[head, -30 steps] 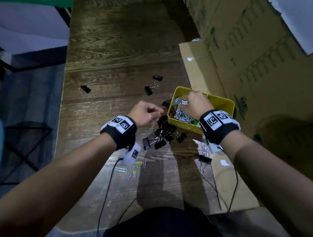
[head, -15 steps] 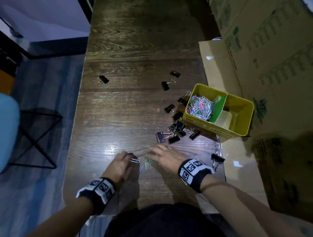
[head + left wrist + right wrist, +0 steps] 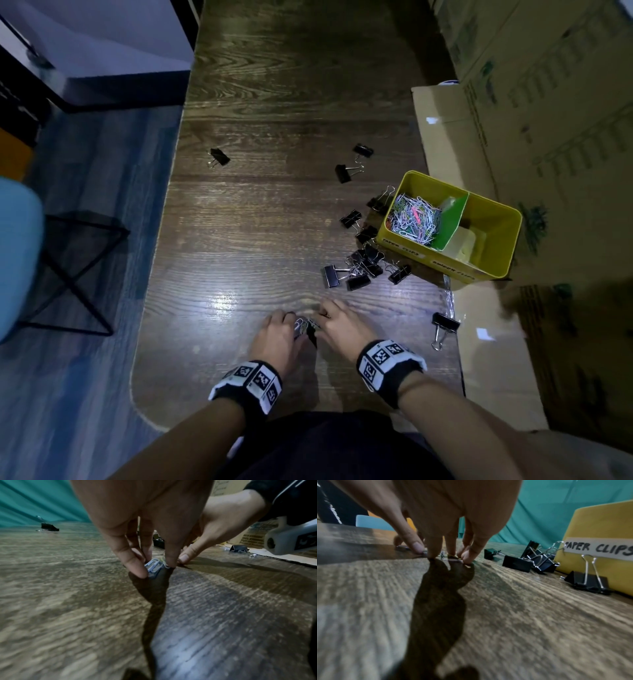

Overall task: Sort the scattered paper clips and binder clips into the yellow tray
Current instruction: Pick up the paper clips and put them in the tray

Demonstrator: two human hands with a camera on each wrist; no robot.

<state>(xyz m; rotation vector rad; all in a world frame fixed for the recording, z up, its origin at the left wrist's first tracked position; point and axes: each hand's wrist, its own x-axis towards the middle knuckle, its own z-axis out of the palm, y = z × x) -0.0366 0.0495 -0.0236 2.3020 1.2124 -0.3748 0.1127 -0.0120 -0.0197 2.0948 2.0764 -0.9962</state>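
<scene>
The yellow tray (image 3: 493, 270) stands at the table's right; its left compartment holds a heap of coloured paper clips (image 3: 414, 219). Black binder clips (image 3: 359, 270) lie scattered in front of it and to its left. Both hands meet near the table's front edge over a few loose paper clips (image 3: 303, 325). My left hand (image 3: 289, 322) pinches pale blue paper clips (image 3: 154, 566) between thumb and forefinger. My right hand (image 3: 323, 313) has thumb and fingertips (image 3: 433, 553) drawn in around more clips (image 3: 452, 558) lying on the wood.
Flat cardboard (image 3: 479, 359) covers the table's right side, with one binder clip (image 3: 445, 325) at its edge. A lone binder clip (image 3: 219, 157) lies far left and two more (image 3: 352, 161) behind the tray. A blue chair (image 3: 17, 257) stands beyond the table's left edge.
A second ago my right hand was in the tray and my left by the binder clips. Both dropped to the near loose paper clips and have now closed in together on them.
</scene>
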